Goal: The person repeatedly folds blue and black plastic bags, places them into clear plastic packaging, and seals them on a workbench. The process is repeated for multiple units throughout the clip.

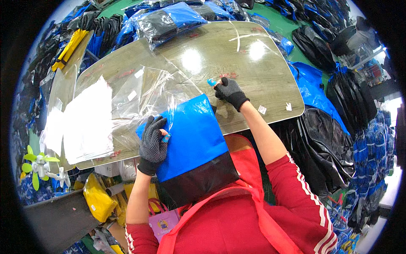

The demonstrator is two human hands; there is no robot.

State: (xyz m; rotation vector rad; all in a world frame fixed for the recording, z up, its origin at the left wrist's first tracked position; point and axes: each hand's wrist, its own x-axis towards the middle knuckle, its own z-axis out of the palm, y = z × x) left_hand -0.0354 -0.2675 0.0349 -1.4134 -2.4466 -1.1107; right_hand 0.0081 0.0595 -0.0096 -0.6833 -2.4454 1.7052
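Note:
A folded blue-and-black sheet-like bag lies slanted over the table's near edge, its black end against my body. My left hand, in a black dotted glove, grips its left edge, with the blue-covered thumb on top. Clear plastic bags lie beneath and beyond the folded piece, reaching up to my left fingers. My right hand, gloved alike, hovers at or touches the table just past the piece's far right corner. Its blue-tipped thumb stands apart from the bent fingers, and nothing shows in it.
White sheets are stacked on the wood-patterned table at left. Blue and black packages line its far edge. Black bags crowd the right side. A small green-bladed fan and yellow bags sit at lower left.

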